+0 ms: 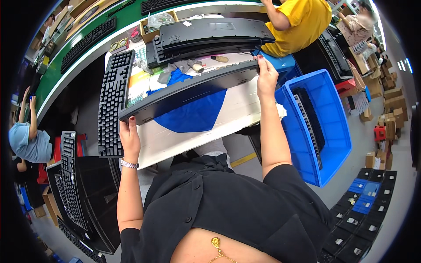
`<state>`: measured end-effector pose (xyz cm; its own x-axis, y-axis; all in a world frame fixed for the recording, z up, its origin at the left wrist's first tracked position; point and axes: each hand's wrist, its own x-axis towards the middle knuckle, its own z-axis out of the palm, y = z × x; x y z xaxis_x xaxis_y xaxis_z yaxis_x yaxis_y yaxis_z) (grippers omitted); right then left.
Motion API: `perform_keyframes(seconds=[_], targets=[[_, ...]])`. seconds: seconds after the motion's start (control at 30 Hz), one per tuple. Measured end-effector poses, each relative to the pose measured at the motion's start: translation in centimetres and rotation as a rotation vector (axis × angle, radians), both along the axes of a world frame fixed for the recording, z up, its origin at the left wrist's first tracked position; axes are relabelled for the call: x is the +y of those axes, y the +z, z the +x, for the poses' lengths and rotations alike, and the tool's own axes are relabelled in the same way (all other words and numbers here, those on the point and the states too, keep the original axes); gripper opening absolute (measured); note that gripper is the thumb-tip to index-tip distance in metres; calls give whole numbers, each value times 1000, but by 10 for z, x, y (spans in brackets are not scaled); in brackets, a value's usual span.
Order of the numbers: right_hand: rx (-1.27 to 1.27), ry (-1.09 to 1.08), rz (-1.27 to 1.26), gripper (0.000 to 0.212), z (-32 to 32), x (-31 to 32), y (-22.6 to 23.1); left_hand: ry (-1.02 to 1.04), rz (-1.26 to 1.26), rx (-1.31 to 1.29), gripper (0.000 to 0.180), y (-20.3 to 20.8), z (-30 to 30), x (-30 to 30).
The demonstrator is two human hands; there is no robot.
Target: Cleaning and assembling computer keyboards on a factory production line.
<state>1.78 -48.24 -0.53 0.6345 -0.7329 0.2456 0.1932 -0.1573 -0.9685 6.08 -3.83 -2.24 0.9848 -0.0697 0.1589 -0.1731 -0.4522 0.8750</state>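
Between my two hands a black keyboard (193,90) is held up on edge over the worktable, its underside tilted toward me. My left hand (130,136) grips its left end, thumb against the underside. At the far right corner my right hand (266,78) is closed on the other end. Below the keyboard a blue cloth (193,115) lies on the white tabletop (169,148). Another black keyboard (115,98) stands at the table's left edge, keys showing. Beyond, several keyboards are stacked, the top one (215,33) with its underside up.
A blue plastic bin (335,131) with a keyboard inside stands at my right. Grey rags (186,65) lie behind the held keyboard. Past the table runs a green conveyor (55,87) carrying keyboards. A person in a yellow shirt (307,24) works at the far right.
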Motion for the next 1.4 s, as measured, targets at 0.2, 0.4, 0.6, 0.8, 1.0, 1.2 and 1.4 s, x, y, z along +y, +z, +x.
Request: perform_keyframes(seconds=[0.2,0.4,0.6,0.8,1.0,1.2,1.4], targets=[[75,30,50,47,-2,-16,-8,11,22,29,47,-4,-1,3],[-167,177,476,50,7,-13,-23,32,-74,-88,48,-7,5,-10],[-87,161,475,60,8,-13,30,71,-47,25,58,38,27,-12],[307,295,365,70,-17,-28,109,64,-252,328,66,56,37,-21],[427,347,354,83,-27,-48,100,12,-313,566,70,53,36,-16],[429,347,440,80,-29,-62,87,36,-417,638,61,54,28,-16],[432,365,452,78,-29,-70,79,22,-499,671,42,54,28,-10]])
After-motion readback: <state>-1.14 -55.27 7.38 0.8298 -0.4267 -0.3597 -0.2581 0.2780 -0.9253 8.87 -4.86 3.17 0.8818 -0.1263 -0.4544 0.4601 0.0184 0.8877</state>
